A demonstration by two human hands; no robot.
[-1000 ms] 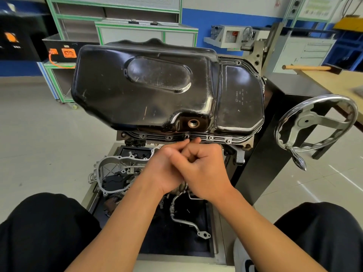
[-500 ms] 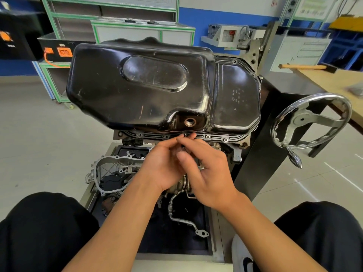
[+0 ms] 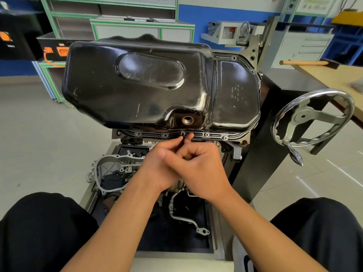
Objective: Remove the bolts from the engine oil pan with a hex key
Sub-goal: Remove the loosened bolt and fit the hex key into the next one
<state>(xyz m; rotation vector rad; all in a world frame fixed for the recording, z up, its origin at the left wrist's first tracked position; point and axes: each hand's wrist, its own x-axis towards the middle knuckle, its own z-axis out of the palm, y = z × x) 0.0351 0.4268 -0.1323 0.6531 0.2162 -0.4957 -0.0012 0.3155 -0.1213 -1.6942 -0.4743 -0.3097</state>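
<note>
- Head view looks down at a black oil pan [image 3: 157, 85], which sits upside down on an engine in a stand, in front of the person.
- Along the near edge of the pan runs a flange [image 3: 196, 134] with a row of bolt holes.
- One bolt [image 3: 182, 133] sits in the middle of this edge, just below the round drain hole [image 3: 188, 120].
- A thin dark hex key [image 3: 182, 139] stands in this bolt and goes down into the fingers.
- Left hand [image 3: 157, 165] has curled fingers and pinches the key from the left side.
- Right hand [image 3: 202, 169] is also curled; its fingertips grasp the same key from the right, and the two hands touch each other.
- Other bolts [image 3: 206, 134] with bright heads are in the flange to the right of the key.
- A chrome handwheel [image 3: 314, 118] is on the right of the stand.
- Under the hands lie a bent pipe [image 3: 184, 218] and a grey cover [image 3: 112, 169] on a dark tray.
- A hammer [image 3: 304, 62] lies on the tabletop [image 3: 337, 79] far right.
</note>
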